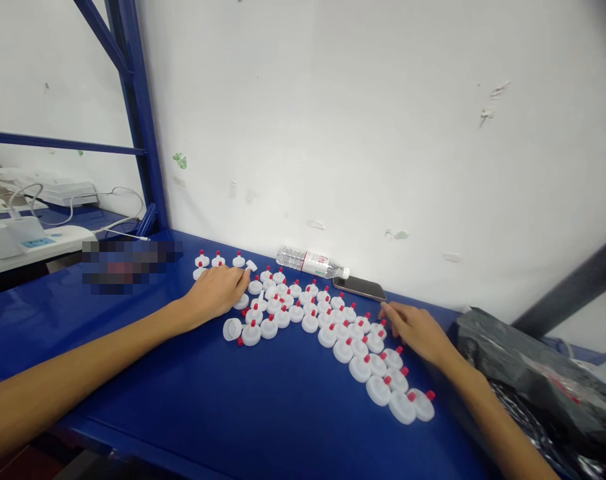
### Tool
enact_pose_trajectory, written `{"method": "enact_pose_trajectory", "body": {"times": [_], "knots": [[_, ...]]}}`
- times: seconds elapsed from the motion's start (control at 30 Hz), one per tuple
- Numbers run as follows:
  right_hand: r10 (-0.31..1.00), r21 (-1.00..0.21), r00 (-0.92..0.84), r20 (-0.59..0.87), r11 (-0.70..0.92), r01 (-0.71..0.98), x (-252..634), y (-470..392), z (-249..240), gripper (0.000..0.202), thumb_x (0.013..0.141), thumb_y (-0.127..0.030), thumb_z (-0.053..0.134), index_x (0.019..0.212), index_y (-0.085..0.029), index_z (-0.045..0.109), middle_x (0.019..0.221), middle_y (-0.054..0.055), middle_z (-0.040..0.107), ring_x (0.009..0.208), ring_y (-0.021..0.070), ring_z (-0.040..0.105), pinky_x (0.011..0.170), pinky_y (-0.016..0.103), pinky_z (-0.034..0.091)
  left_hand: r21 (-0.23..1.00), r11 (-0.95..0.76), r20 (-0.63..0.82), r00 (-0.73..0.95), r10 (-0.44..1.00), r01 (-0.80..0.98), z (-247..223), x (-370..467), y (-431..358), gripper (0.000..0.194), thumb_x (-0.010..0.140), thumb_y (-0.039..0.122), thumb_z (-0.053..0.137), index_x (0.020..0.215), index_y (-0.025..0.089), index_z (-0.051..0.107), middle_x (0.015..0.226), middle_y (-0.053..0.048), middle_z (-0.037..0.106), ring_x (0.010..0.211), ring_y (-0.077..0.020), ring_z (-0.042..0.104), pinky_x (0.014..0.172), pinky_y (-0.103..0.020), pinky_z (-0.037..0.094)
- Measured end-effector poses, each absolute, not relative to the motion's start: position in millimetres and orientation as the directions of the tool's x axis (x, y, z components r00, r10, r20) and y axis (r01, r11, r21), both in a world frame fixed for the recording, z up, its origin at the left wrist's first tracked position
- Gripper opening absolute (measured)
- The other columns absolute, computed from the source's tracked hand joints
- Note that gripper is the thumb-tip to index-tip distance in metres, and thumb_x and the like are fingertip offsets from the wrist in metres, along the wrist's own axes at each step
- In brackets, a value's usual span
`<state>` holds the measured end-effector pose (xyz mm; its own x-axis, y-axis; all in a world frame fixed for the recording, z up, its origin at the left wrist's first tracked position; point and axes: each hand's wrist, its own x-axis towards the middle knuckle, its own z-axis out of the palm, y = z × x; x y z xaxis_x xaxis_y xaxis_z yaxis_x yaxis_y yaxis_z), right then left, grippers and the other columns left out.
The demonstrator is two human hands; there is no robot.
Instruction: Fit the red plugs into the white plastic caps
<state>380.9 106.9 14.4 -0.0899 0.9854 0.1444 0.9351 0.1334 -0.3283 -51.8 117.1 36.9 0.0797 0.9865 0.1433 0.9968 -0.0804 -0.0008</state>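
My left hand (217, 291) rests among white round plastic caps with red tips, its fingers bent and closed. A small white plastic piece (251, 265) shows at its fingertips, tilted and apparently pinched; the grip itself is partly hidden. My right hand (413, 328) lies at the right side of the cap group, its fingers loosely bent and slightly apart, with nothing visible in them. Nearest to it is a white cap with a red tip (377, 331). Most caps (327, 335) stand tip up in a curved band; one cap (232, 329) lies tipped over at the front left.
A clear plastic bottle (310, 261) lies along the wall, beside a dark phone (359, 288). Grey and black plastic bags (543, 373) bulge at the right. A blue frame post (141, 120) rises at the left, near a white power strip (57, 243) and cables on the blue table (263, 407).
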Motion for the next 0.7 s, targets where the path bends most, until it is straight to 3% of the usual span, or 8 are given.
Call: {"method": "enact_pose_trajectory", "body": {"times": [0.4, 0.7], "knots": [[0.989, -0.328, -0.085, 0.120, 0.120, 0.937, 381.7, 107.1, 14.6, 0.052, 0.104, -0.058, 0.030, 0.096, -0.028, 0.072, 0.068, 0.001, 0.072, 0.075, 0.0251, 0.071, 0.070, 0.034, 0.045, 0.225, -0.064, 0.127, 0.035, 0.991, 0.972, 46.7, -52.3, 115.5, 0.030, 0.102, 0.044, 0.064, 0.110, 0.016, 0.070, 0.106, -0.005, 0.073, 0.092, -0.0200, 0.071, 0.084, -0.040, 0.062], [0.991, -0.336, -0.080, 0.112, 0.113, 0.935, 381.1, 107.5, 14.7, 0.051, 0.104, -0.057, 0.030, 0.095, -0.028, 0.071, 0.067, 0.000, 0.071, 0.073, 0.0242, 0.071, 0.068, 0.032, 0.045, 0.409, -0.066, 0.034, 0.057, 0.998, 0.910, 52.8, -60.1, 118.8, 0.036, 0.102, 0.050, 0.062, 0.095, 0.016, 0.070, 0.085, 0.000, 0.071, 0.074, -0.0160, 0.069, 0.074, -0.034, 0.061]]}}
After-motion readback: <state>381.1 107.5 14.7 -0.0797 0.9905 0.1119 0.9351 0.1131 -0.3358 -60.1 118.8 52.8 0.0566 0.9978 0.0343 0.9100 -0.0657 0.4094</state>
